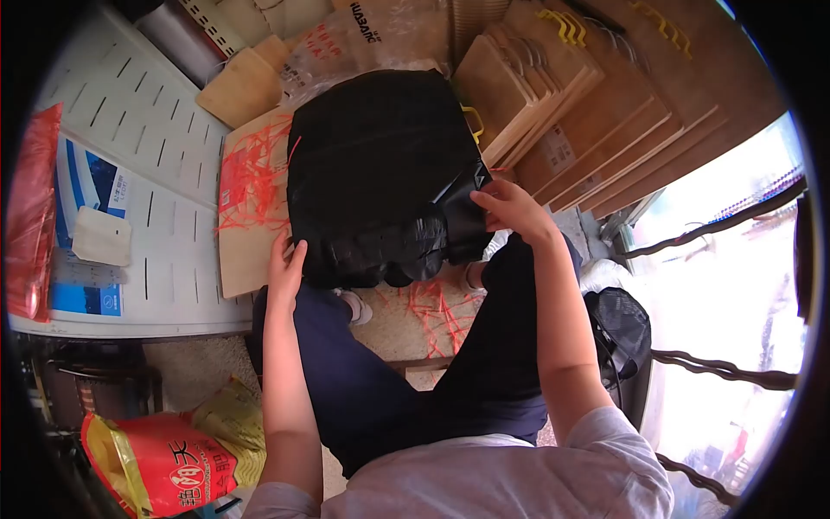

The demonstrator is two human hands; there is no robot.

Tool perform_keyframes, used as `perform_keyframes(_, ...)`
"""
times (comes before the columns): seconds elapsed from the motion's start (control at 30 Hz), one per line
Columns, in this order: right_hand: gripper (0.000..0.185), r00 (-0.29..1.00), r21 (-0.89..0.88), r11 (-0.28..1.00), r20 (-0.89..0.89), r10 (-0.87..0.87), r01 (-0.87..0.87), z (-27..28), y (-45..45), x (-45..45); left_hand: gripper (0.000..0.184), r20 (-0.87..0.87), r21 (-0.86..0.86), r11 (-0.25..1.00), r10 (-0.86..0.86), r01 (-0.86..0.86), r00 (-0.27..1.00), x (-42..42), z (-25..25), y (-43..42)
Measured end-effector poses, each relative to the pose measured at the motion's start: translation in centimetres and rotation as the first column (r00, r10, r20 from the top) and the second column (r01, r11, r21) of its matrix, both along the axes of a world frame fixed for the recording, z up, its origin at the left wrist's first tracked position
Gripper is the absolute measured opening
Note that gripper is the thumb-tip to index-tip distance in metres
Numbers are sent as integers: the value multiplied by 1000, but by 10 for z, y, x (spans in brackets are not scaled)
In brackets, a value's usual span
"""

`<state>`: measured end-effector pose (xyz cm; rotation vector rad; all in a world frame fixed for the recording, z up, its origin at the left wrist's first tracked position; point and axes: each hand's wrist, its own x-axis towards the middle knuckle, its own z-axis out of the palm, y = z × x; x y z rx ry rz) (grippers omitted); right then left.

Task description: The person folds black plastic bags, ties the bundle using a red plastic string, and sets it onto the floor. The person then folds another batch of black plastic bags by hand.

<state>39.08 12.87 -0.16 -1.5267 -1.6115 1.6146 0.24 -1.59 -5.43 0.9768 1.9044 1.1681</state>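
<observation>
A large black plastic bag (372, 147), wide and bulging, lies in front of my knees. Its near edge is bunched and creased, with shiny wrinkles. My left hand (286, 259) is at the bag's near left corner, thumb and fingers apart, against or just beside the plastic. At the right edge my right hand (516, 210) pinches a fold of the bag between thumb and fingers. Under the bag is a wooden board (238, 251) strewn with red plastic string (255, 173).
Several wooden boards (596, 130) with yellow handles lean at the right. On the left stands a white slotted panel (169, 216) holding a blue-and-white leaflet (91, 186). A red-and-yellow sack (173, 458) is at lower left, a black bag (618, 329) at right.
</observation>
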Motion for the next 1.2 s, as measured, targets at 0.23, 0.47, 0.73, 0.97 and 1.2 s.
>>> perform_keyframes(0.23, 41, 978, -23, 988, 138, 155, -153, 14, -4, 4, 58, -115, 109, 993, -19, 32, 993, 5, -15, 7)
perform_keyframes(0.47, 26, 977, -12, 978, -51, 208, -209, 12, -5, 6, 61, -665, 290, 949, 105, 126, 740, 18, -2, 4)
perform_keyframes(0.73, 14, 564, -205, 978, -811, -155, -26, 24, 4, -47, 76, -746, 270, 800, -179, 536, 642, 132, 76, 52)
perform_keyframes(0.97, 32, 633, -284, 932, -770, -81, -226, 22, 2, -65, 41, -433, 192, 854, -369, 484, 822, 148, 81, 114)
perform_keyframes(1.2, 95, 583, -598, 774, -711, -393, -207, -16, 46, -81, 35, -421, 268, 819, -375, 508, 826, 130, 109, 70)
